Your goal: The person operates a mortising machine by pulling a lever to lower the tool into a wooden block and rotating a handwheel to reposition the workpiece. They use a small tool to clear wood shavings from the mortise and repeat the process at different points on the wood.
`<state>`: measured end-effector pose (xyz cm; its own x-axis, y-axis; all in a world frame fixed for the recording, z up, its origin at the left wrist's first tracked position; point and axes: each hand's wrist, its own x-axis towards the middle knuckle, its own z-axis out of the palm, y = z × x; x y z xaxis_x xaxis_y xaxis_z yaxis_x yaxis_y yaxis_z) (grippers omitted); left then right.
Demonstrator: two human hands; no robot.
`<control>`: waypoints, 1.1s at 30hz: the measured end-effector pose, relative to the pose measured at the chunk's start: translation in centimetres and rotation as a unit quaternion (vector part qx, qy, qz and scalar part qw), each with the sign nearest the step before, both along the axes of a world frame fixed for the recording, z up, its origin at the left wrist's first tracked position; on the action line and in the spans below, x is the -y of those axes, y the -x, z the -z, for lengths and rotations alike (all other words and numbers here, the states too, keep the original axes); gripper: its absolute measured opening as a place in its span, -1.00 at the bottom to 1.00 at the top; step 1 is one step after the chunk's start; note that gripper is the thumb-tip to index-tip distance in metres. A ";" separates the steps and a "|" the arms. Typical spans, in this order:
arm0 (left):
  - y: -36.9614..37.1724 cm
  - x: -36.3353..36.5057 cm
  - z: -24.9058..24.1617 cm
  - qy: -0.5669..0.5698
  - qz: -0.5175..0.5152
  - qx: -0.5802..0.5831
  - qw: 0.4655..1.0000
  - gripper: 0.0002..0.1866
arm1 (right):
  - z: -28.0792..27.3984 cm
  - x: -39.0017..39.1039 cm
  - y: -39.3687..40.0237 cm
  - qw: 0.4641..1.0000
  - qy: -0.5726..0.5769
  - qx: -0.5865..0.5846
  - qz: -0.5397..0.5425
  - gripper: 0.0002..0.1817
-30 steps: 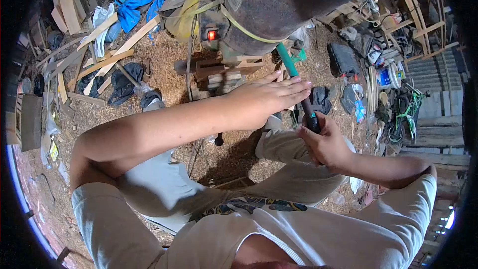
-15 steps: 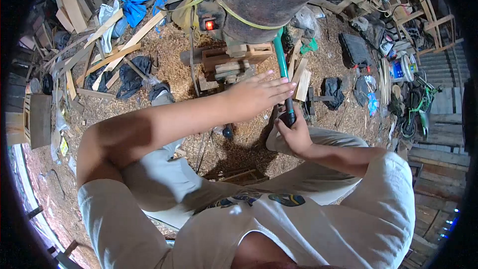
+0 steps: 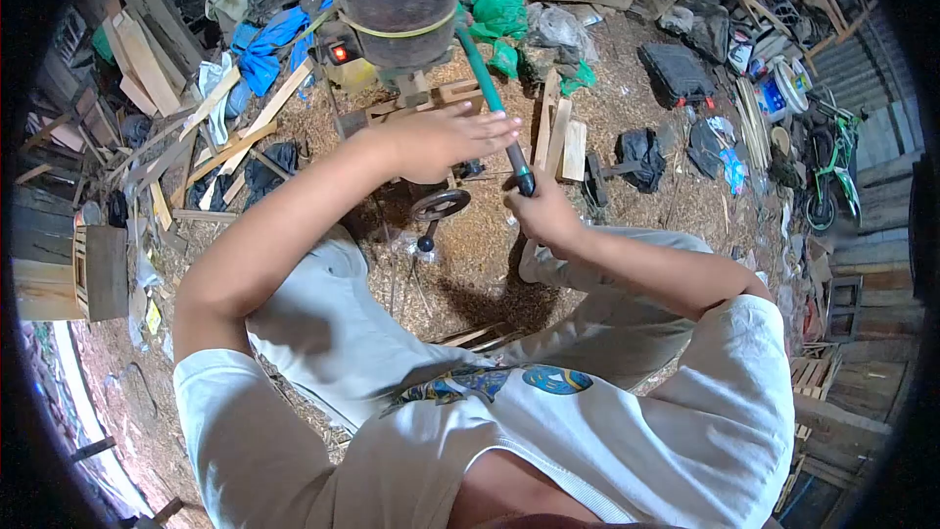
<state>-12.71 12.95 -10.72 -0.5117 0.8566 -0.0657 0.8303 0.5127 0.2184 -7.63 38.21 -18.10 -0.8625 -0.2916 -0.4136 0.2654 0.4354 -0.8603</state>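
A green rod with a black lower end (image 3: 490,83) slants up to the side of a large dark, rounded, bucket-like body (image 3: 397,0) ringed by a yellow band. My right hand (image 3: 546,211) is closed around the rod's black end. Across the rod's middle lies my left hand (image 3: 436,142), palm down, its fingers stretched out and touching the rod. Under the left wrist is a dark handwheel (image 3: 441,204) with a black knob. A switch glowing red (image 3: 340,53) sits beside the dark body. The rod's far tip is hidden near the body.
Wood shavings (image 3: 460,284) cover the floor between my legs. Loose boards (image 3: 575,149), a black plastic bag (image 3: 641,159) and a black case (image 3: 676,73) lie to the right. More planks (image 3: 250,137) and blue plastic (image 3: 264,54) are at the left; a green bike (image 3: 832,171) stands far right.
The view has shifted, so the dark body, the rod and both hands appear farther left and higher. The handwheel shows more fully. Both hands keep the same hold on the rod.
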 end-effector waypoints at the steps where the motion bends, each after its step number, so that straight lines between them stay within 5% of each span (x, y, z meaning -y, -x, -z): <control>1: -0.2 0.0 -1.0 0.002 0.002 -0.004 1.000 -0.08 | -3.2 0.0 -0.1 0.998 0.040 0.047 0.010 -0.62; 4: -0.7 0.2 -4.0 -0.106 -0.041 0.045 0.993 0.01 | -10.9 -1.3 0.4 0.973 0.191 0.125 -0.031 -0.45; 7: -0.3 -0.3 -5.8 -0.207 -0.078 0.061 0.973 0.04 | -16.5 -2.2 2.0 0.953 0.276 0.076 -0.096 -0.23; 13: -2.3 -1.6 -8.9 -0.244 -0.155 0.045 0.956 0.00 | -19.8 -1.2 4.3 0.956 0.289 -0.006 -0.040 -0.48; 15: -3.3 -1.7 -8.9 -0.164 -0.206 -0.117 0.958 -0.07 | -20.8 -0.9 5.5 0.948 0.263 -0.165 -0.072 -0.50; 17: -5.2 -2.5 -10.5 -0.085 -0.262 -0.078 0.958 -0.15 | -20.4 -0.7 9.1 0.942 0.240 -0.182 -0.149 -0.42; 19: -6.7 -2.8 -10.9 -0.007 -0.311 -0.038 0.949 -0.22 | -19.8 1.5 10.7 0.877 0.389 -0.235 -0.152 -0.42; 20: -7.1 -2.5 -10.7 0.024 -0.300 0.044 0.953 -0.27 | -20.7 2.3 10.4 0.861 0.367 -0.332 -0.119 -0.44; 23: -7.2 -0.5 -8.4 0.031 -0.232 0.157 0.959 -0.34 | -19.0 4.1 12.5 0.866 0.416 -0.267 -0.076 -0.37; 24: -7.1 0.0 -7.7 0.010 -0.178 0.190 0.965 -0.37 | -19.3 7.9 9.6 0.816 0.420 -0.390 0.079 -0.48; 25: -7.3 -0.2 -8.0 0.009 -0.179 0.188 0.966 -0.37 | -18.9 7.3 10.6 0.815 0.420 -0.391 0.078 -0.48; 27: -7.8 -1.1 -9.1 0.057 -0.232 0.211 0.948 -0.39 | -17.1 5.5 13.9 0.824 0.411 -0.369 -0.124 -0.34; 33: -7.3 0.8 -9.2 0.025 -0.244 0.187 0.951 -0.40 | -10.2 8.5 17.3 0.788 0.319 -0.518 -0.094 -0.37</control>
